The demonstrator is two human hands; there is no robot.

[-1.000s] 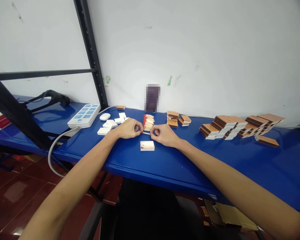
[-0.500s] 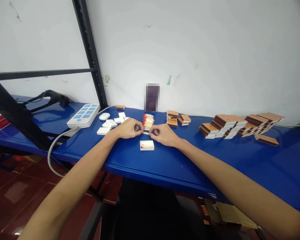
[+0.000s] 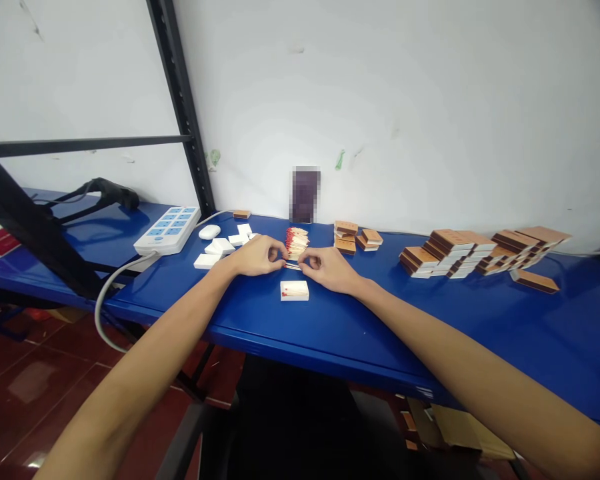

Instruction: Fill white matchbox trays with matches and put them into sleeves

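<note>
My left hand (image 3: 258, 256) and my right hand (image 3: 327, 268) meet on the blue table (image 3: 330, 327), each pinching an end of a small bundle of matches (image 3: 293, 265). Just behind the fingers lies a pile of red-tipped matches (image 3: 297, 241). In front of the hands sits an open white matchbox tray (image 3: 295, 291) with matches inside. Both hands have their fingers curled closed.
Empty white trays (image 3: 220, 249) and a white power strip (image 3: 168, 230) with its cable lie to the left. Brown matchbox sleeves (image 3: 356, 238) sit behind; stacks of closed matchboxes (image 3: 475, 252) fill the right. A black shelf post (image 3: 180, 107) stands at the back left.
The hands have closed in slightly on the matches between them; the view shifted a little. Nothing else moved.
</note>
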